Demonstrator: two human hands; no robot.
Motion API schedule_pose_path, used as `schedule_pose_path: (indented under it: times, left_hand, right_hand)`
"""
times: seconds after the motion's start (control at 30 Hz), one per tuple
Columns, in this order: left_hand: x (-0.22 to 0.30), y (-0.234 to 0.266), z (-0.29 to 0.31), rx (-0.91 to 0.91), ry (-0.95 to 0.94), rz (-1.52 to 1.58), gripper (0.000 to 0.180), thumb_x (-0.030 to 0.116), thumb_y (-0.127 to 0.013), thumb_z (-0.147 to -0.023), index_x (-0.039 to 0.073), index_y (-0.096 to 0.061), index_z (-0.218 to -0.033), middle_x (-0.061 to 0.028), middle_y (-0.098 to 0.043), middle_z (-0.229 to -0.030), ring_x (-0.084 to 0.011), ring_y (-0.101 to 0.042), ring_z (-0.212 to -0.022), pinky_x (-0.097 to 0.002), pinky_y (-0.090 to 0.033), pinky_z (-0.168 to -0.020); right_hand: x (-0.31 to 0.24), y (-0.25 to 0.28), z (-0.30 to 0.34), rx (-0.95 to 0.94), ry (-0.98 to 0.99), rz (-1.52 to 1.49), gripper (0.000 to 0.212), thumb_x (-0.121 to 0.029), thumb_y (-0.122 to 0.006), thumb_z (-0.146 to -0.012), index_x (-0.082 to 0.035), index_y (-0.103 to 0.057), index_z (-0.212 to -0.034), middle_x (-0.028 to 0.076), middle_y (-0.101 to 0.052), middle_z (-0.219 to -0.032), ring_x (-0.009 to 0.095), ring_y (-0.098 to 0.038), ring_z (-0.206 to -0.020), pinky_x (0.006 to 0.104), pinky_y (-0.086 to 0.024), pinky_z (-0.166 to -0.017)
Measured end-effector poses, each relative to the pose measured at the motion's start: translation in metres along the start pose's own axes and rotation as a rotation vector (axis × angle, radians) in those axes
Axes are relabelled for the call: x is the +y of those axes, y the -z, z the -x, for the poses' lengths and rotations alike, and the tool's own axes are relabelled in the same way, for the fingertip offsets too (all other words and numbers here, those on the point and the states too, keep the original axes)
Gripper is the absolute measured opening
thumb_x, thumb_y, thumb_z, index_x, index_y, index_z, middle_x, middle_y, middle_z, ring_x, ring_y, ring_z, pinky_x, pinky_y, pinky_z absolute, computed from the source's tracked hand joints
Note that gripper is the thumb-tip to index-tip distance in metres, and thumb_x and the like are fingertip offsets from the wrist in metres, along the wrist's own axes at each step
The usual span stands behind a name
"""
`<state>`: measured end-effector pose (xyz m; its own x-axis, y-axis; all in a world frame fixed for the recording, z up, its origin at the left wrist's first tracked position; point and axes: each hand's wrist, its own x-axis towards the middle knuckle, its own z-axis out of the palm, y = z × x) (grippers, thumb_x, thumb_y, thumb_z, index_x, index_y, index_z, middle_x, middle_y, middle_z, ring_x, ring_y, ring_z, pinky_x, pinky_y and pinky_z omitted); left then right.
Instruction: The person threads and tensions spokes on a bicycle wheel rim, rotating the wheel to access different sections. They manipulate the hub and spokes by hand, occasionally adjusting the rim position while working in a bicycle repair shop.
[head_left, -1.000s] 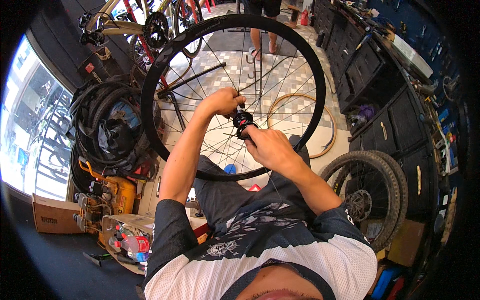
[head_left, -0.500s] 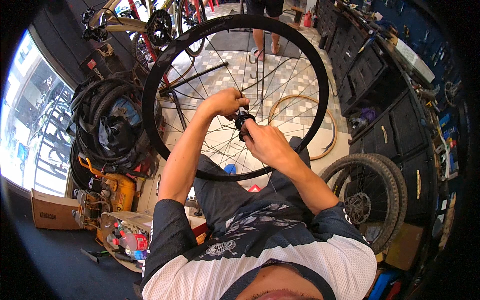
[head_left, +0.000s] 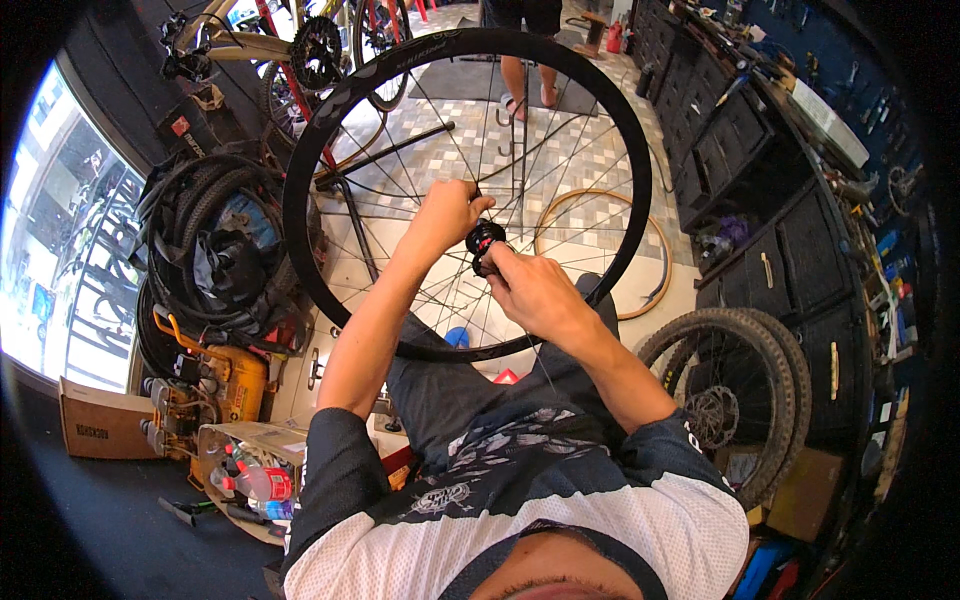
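Observation:
A black-rimmed bicycle wheel (head_left: 637, 170), without a tyre, stands tilted before me at my thighs. Thin spokes run across it to a black hub (head_left: 486, 240) with a red band. My left hand (head_left: 447, 218) is closed at the hub's upper left, fingertips curled among the spokes; whatever it grips is hidden. Just below and right of the hub, my right hand (head_left: 540, 292) pinches with its fingertips against the hub's side. From under that hand a thin spoke (head_left: 544, 368) sticks out past the rim over my lap.
A tan hoop-like tyre (head_left: 664, 262) lies on the tiled floor beyond the wheel. Knobbly-tyred wheels (head_left: 790, 400) stand at right beside dark drawers (head_left: 775, 265). Piled tyres (head_left: 190, 215), a yellow machine (head_left: 243, 385) and a box of bottles (head_left: 225, 440) are at left. Another person's legs (head_left: 514, 75) stand ahead.
The wheel has shifted slightly left and turned a little, showing the hub's red band. My left hand has moved slightly with it; the right hand stays at the hub.

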<state>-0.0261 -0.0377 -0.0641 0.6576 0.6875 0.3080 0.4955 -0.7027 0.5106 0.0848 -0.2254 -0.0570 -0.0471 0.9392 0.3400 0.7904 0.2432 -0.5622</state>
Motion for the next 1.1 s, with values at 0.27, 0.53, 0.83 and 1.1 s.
schedule_pose_path:
  times: [0.27, 0.53, 0.83, 1.1]
  left_hand:
    - [0.001, 0.000, -0.001, -0.015, 0.003, -0.010, 0.041, 0.034, -0.074, -0.095, -0.006, -0.073, -0.083, -0.0311, -0.064, -0.073, -0.0523, -0.062, -0.074, -0.0543, -0.050, -0.069]
    - [-0.010, 0.001, -0.010, -0.114, 0.042, -0.007, 0.043, 0.038, -0.072, -0.097, -0.005, -0.076, -0.088, -0.0279, -0.069, -0.075, -0.0470, -0.069, -0.076, -0.0523, -0.054, -0.073]
    - [-0.006, 0.011, -0.018, -0.256, 0.004, -0.091, 0.046, 0.040, -0.071, -0.096, -0.005, -0.074, -0.090, -0.0296, -0.072, -0.085, -0.0487, -0.070, -0.086, -0.0543, -0.055, -0.077]
    - [0.003, 0.005, 0.038, -0.019, -0.242, -0.803, 0.009, 0.017, -0.068, -0.092, 0.010, -0.073, -0.095, -0.0121, -0.076, -0.096, -0.0262, -0.070, -0.109, -0.0557, -0.023, -0.127]
  right_hand:
    - [0.004, -0.003, 0.001, -0.006, -0.004, -0.044, 0.020, -0.008, -0.068, -0.094, -0.002, -0.058, -0.110, 0.022, -0.072, -0.085, 0.044, -0.071, -0.081, 0.0524, -0.055, -0.071]
    - [-0.001, 0.011, -0.008, -0.077, -0.076, -0.068, 0.022, -0.012, -0.067, -0.094, -0.003, -0.060, -0.113, 0.023, -0.073, -0.087, 0.045, -0.071, -0.084, 0.0537, -0.055, -0.075]
    - [0.003, 0.002, -0.001, -0.023, -0.051, -0.042, 0.025, -0.014, -0.069, -0.094, -0.004, -0.061, -0.116, 0.022, -0.073, -0.086, 0.045, -0.071, -0.082, 0.0531, -0.055, -0.074]
    - [0.006, 0.003, -0.001, -0.045, -0.183, 0.053, 0.026, -0.019, -0.068, -0.094, 0.000, -0.063, -0.110, 0.026, -0.072, -0.085, 0.047, -0.071, -0.084, 0.0560, -0.056, -0.078]
